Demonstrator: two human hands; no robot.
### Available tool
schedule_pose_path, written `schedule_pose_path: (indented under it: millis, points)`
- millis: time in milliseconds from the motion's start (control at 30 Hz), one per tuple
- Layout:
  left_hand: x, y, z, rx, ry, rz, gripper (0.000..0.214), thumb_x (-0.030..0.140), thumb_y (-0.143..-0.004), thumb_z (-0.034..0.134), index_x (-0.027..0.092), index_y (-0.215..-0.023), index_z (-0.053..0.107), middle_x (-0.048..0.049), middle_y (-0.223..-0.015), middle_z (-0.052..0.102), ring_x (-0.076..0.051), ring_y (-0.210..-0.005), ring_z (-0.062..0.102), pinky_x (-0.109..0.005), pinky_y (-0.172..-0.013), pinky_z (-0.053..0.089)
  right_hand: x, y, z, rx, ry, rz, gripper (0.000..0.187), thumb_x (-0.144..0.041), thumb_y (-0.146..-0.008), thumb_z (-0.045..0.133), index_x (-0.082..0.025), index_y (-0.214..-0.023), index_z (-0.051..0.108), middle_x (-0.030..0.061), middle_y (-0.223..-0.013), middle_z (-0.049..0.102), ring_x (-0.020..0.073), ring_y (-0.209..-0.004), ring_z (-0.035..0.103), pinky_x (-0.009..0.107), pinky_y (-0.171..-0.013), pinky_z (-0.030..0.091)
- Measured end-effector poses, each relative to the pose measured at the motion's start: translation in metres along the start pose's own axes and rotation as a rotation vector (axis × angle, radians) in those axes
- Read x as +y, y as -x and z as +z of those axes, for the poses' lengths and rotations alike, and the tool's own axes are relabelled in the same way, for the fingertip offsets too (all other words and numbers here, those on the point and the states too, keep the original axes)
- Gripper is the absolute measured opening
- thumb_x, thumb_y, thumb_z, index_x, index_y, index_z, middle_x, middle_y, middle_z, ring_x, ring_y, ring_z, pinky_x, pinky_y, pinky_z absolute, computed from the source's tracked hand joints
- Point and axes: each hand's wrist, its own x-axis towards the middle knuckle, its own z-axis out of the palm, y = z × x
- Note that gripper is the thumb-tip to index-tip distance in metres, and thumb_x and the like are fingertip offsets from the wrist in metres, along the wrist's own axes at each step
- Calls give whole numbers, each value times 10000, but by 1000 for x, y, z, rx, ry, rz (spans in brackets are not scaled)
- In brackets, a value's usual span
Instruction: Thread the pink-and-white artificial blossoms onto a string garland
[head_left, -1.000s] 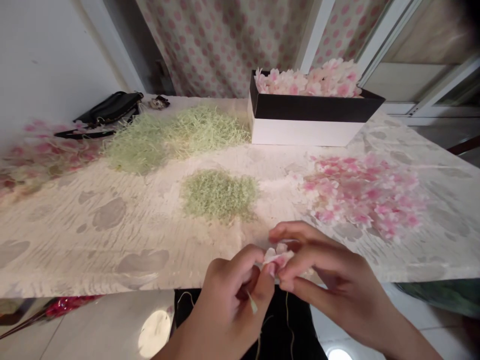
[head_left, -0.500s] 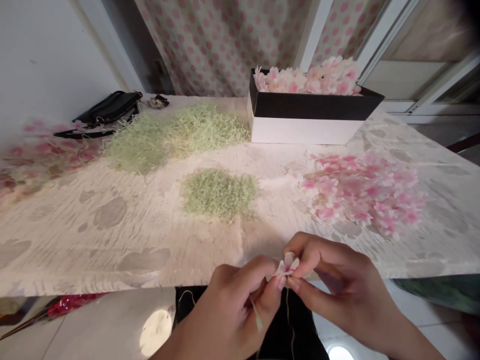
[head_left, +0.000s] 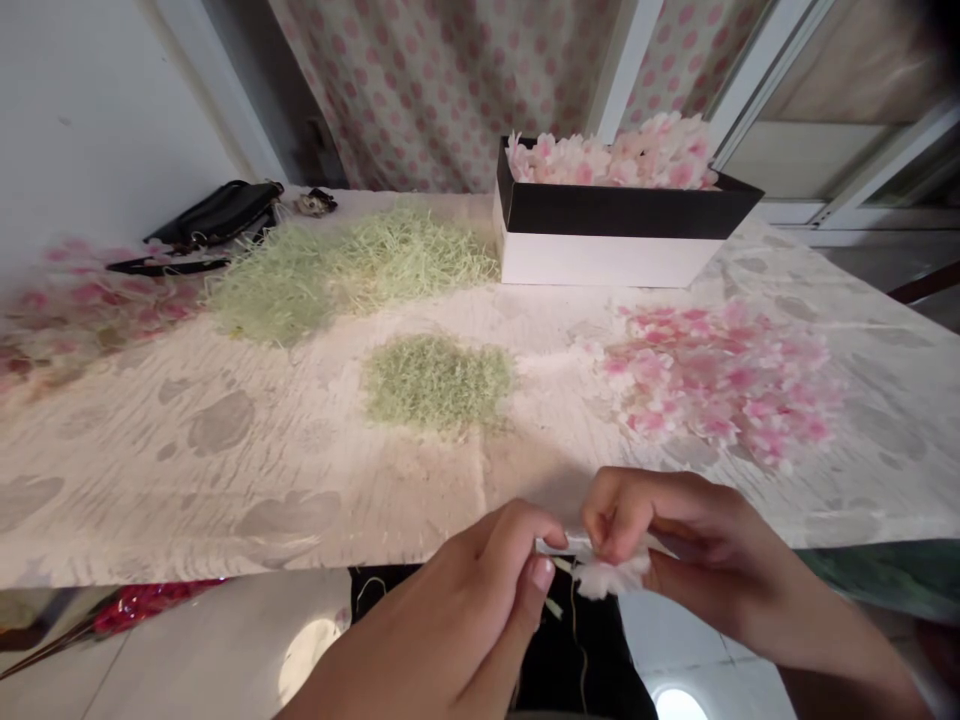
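Observation:
At the table's near edge my left hand (head_left: 480, 600) and my right hand (head_left: 675, 550) meet fingertip to fingertip. Between them is a small pale pink artificial flower (head_left: 611, 575). My right hand's fingers are curled around its petals. My left hand pinches a thin green stem piece (head_left: 553, 605) just below the flower. A fine thread (head_left: 574, 620) hangs down from the flower. A small heap of green stems (head_left: 439, 385) lies just beyond my hands, and a heap of pink petals (head_left: 720, 380) lies to the right.
A patterned cloth covers the table (head_left: 225, 450). At the back stand a black-and-white box (head_left: 622, 225) full of pink flowers, a large pile of pale green stems (head_left: 345, 270) and a black bag (head_left: 217, 220). More pink flowers (head_left: 67, 310) lie at the far left.
Both hands have dropped slightly toward the table's near edge. The flower has turned from petals-up to lying sideways in my right hand, and my left hand's pinch has shifted right.

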Motion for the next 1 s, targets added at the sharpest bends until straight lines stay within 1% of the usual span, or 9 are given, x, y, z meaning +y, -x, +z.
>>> schedule_pose_path:
  millis: [100, 233, 333, 433, 567, 667, 767, 833, 1000]
  points:
    - [-2, -3, 0, 13, 5, 94, 149, 200, -1014, 337, 285, -1023, 459, 43, -946, 609, -113, -877, 608, -212, -787, 463, 1, 1, -1, -82, 0, -72, 193, -38, -876, 545, -212, -824, 611, 8, -907, 562, 115, -814, 594, 246, -724, 452]
    - [-4, -5, 2, 60, -22, 192, 153, 144, -987, 417, 268, -1010, 504, 52, -929, 637, -97, -842, 615, -186, -790, 460, 4, 0, 4, -62, -59, -146, 229, 5, -850, 556, -211, -845, 632, 29, -1031, 547, 134, -910, 608, 287, -813, 473]
    - [-6, -4, 5, 93, -69, 236, 126, 150, -970, 464, 253, -971, 537, 52, -861, 647, -102, -792, 627, -188, -766, 472, 7, -1, 6, -75, -98, -184, 297, 62, -827, 516, -205, -883, 633, 31, -1030, 572, 112, -878, 619, 257, -784, 483]
    - [-7, -3, 7, 108, -112, 272, 125, 145, -963, 460, 234, -949, 547, 35, -831, 659, -124, -752, 638, -210, -721, 486, 8, -2, 7, -95, -70, -168, 305, 94, -807, 520, -186, -860, 629, 27, -1007, 582, 95, -856, 618, 229, -765, 476]
    - [-8, -5, 8, 126, -115, 326, 172, 72, -934, 442, 216, -950, 535, 23, -833, 673, -133, -721, 646, -218, -695, 490, 8, -2, 5, -136, -67, -132, 230, 42, -837, 553, -178, -826, 619, 37, -1021, 577, 114, -860, 624, 258, -765, 483]
    - [-9, -7, 7, 72, -120, 321, 200, 35, -908, 451, 212, -941, 538, 15, -881, 685, -146, -757, 653, -232, -705, 489, 8, -1, 5, -143, -42, -123, 241, 58, -826, 558, -177, -820, 609, 29, -1007, 581, 112, -866, 623, 251, -763, 477]
    - [-9, -9, 7, -13, -135, 319, 238, 9, -886, 444, 198, -974, 559, -3, -910, 694, -168, -792, 654, -262, -719, 489, 8, -1, 5, -170, 15, -110, 324, 140, -763, 525, -170, -814, 602, 15, -978, 574, 103, -867, 612, 235, -768, 457]
    - [-9, -10, 8, -36, -133, 334, 267, -5, -874, 432, 189, -993, 572, -10, -897, 697, -170, -790, 653, -268, -720, 490, 7, -2, 6, -186, 39, -105, 354, 170, -726, 505, -166, -794, 590, 7, -951, 564, 97, -851, 599, 224, -751, 446]
    - [-7, -11, 7, -32, -106, 384, 268, -13, -868, 407, 175, -940, 583, -21, -836, 695, -152, -743, 642, -247, -702, 489, 7, -7, 7, -213, 31, -101, 265, 94, -788, 539, -167, -741, 555, -2, -859, 551, 91, -770, 563, 217, -691, 439]
